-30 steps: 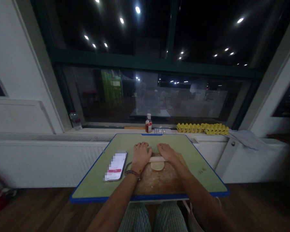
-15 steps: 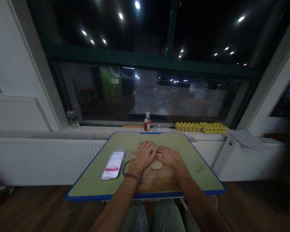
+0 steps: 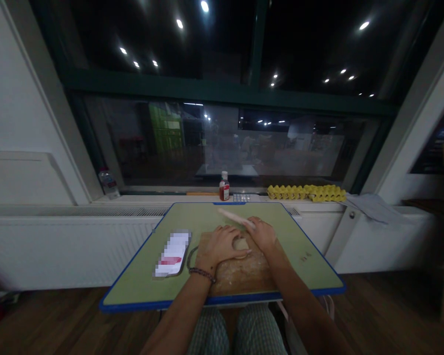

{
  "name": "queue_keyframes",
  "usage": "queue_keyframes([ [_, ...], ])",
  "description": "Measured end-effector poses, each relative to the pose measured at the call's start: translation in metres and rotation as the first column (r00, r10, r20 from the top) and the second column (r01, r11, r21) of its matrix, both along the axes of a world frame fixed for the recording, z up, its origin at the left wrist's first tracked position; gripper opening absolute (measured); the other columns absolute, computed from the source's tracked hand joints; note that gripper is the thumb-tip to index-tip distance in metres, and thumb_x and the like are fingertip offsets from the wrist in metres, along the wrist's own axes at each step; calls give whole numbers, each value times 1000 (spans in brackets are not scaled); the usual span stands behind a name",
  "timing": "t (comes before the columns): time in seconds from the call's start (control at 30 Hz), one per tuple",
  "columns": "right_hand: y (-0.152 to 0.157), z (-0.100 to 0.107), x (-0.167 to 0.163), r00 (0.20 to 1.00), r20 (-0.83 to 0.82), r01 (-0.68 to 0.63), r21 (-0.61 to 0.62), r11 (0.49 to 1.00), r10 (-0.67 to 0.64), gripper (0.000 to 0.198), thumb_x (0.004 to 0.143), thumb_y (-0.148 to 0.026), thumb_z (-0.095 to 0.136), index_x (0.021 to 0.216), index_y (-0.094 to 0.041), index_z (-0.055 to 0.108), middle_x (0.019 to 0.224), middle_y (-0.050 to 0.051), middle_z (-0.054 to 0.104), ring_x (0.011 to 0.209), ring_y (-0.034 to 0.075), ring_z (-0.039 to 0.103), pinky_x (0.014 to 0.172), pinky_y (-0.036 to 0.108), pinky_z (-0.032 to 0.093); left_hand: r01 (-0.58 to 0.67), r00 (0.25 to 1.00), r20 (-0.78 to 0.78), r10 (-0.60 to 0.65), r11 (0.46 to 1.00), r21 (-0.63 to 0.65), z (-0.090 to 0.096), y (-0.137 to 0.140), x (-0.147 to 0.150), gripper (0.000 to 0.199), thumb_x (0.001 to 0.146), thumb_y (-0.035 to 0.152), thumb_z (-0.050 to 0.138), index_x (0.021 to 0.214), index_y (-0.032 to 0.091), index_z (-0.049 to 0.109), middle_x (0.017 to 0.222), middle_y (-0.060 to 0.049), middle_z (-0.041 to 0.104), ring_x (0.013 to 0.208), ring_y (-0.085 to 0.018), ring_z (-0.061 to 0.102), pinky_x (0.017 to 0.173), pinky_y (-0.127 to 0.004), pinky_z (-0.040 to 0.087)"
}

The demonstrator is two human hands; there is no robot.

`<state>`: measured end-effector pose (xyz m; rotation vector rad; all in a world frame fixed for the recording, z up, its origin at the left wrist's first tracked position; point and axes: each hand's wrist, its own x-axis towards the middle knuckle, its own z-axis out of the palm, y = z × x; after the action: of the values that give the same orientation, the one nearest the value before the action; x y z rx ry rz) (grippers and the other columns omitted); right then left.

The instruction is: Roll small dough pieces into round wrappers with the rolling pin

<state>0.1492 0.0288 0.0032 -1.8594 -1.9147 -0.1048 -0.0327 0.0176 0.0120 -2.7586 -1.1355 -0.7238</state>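
Observation:
A flat round piece of dough (image 3: pixel 240 244) lies on the floured wooden board (image 3: pixel 244 276). My left hand (image 3: pixel 222 244) rests over its left side, thumb at the near edge and fingers curved round the far edge, so part of the dough is hidden. Wrapped round one end of a thin wooden rolling pin (image 3: pixel 231 216) is my right hand (image 3: pixel 262 234), just right of the dough. The pin is lifted off the dough and points to the far left.
A phone (image 3: pixel 173 254) with a lit, blurred screen lies left of the board on the green table (image 3: pixel 133 286). On the sill beyond stand a small red-brown bottle (image 3: pixel 224 187), yellow egg cartons (image 3: pixel 306 193) and a clear water bottle (image 3: pixel 109 185).
Both hands were together on the rolling pin over the dough. My right hand has raised the pin and swung it away, while my left hand has let go of it and holds the dough.

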Motion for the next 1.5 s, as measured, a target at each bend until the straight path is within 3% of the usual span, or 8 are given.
queue_keyframes([
  [0.1, 5, -5, 6, 997, -53, 53, 59, 997, -50, 35, 93, -52, 46, 112, -27, 62, 107, 2, 70, 89, 17, 67, 76, 25, 46, -62, 998, 9, 62, 997, -42, -2, 1, -3, 50, 71, 70, 63, 86, 22, 62, 92, -4, 66, 91, -26, 57, 84, -40, 39],
  [0.2, 8, -8, 8, 997, -55, 57, 51, 997, -54, 35, 92, -53, 48, 110, -27, 64, 103, 2, 70, 89, 17, 68, 75, 25, 46, -60, 998, 33, 62, 996, -60, -4, 0, -8, 55, 69, 73, 62, 92, 23, 63, 98, -4, 65, 96, -26, 57, 86, -40, 39],
  [0.4, 4, -4, 5, 994, -72, 80, 35, 996, -77, 36, 92, -53, 49, 110, -27, 64, 104, 3, 71, 89, 18, 68, 75, 25, 47, 176, 984, 52, -170, 968, -180, -14, 7, -10, 68, 58, 66, 76, 109, 24, 61, 110, -3, 61, 105, -26, 51, 93, -38, 39],
  [0.6, -3, 4, 4, 995, -94, 35, 21, 999, -33, 32, 94, -49, 47, 109, -26, 65, 103, 3, 71, 89, 17, 67, 76, 24, 45, 292, 956, 82, -280, 919, -264, -15, 9, -11, 50, 74, 37, 72, 121, 27, 58, 125, -2, 57, 115, -25, 45, 103, -40, 33],
  [0.73, -2, 4, 4, 997, -78, 28, 10, 1000, -27, 33, 93, -50, 48, 109, -26, 64, 105, 3, 70, 91, 17, 66, 78, 24, 44, 386, 923, 132, -363, 879, -280, -15, 8, -14, 40, 85, 32, 59, 124, 27, 55, 130, -1, 55, 120, -24, 43, 106, -40, 31],
  [0.97, 1, 1, 5, 997, -80, 16, -3, 1000, -16, 36, 93, -52, 47, 109, -25, 64, 104, 4, 70, 90, 18, 67, 77, 25, 45, 304, 951, 123, -283, 931, -203, -17, 5, -6, 47, 82, 48, 65, 122, 26, 56, 128, -2, 57, 118, -22, 46, 106, -38, 33],
  [1.17, 5, -5, 6, 996, -89, 8, 35, 999, -5, 34, 92, -51, 49, 109, -27, 65, 105, 2, 70, 91, 17, 66, 77, 25, 44, 308, 948, 152, -281, 930, -201, -20, 5, 1, 32, 83, 34, 63, 110, 19, 59, 118, -6, 59, 114, -22, 50, 103, -34, 38],
  [1.5, 7, -7, 7, 996, -85, 16, 29, 999, -13, 33, 91, -52, 50, 107, -27, 65, 104, 1, 70, 89, 18, 67, 75, 25, 44, 273, 955, 172, -242, 945, -183, -15, -3, 5, 23, 77, 22, 61, 99, 26, 57, 111, -3, 59, 109, -24, 52, 101, -38, 40],
])
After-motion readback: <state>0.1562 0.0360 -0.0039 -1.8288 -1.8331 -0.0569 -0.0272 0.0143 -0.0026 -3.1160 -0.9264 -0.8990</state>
